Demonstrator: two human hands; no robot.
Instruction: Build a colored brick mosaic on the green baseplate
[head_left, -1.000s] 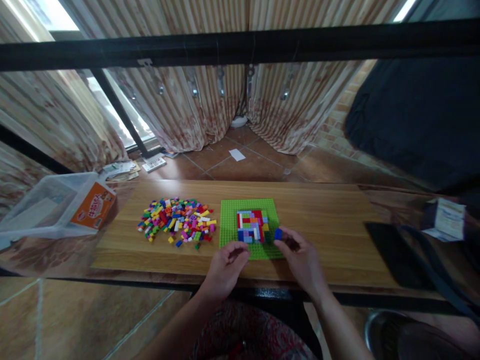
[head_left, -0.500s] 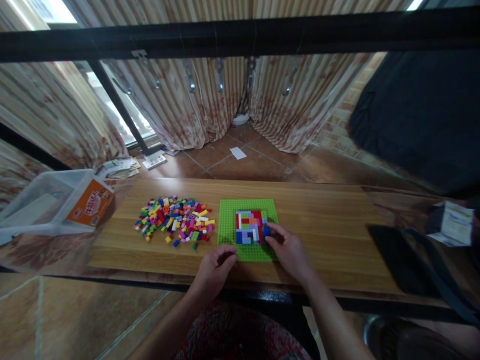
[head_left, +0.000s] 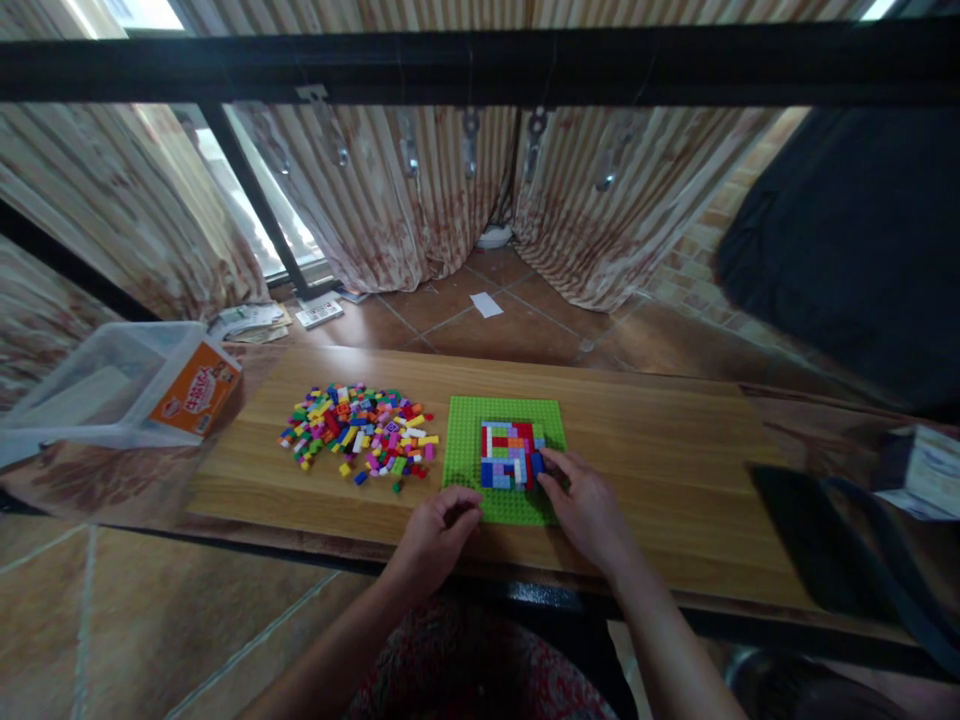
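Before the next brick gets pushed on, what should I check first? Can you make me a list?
1. Green baseplate lies flat on the wooden table: ok.
2. Left hand steadies the near edge of the baseplate: ok, its fingers rest there.
3. Right hand is at the blue brick, on the right edge of the brick patch: ok.
4. Blue brick lined up with the studs below: cannot tell, too small to see.
5. Blue brick fully pressed down: cannot tell.
6. Spare bricks within reach: ok, the loose brick pile lies just left of the baseplate.
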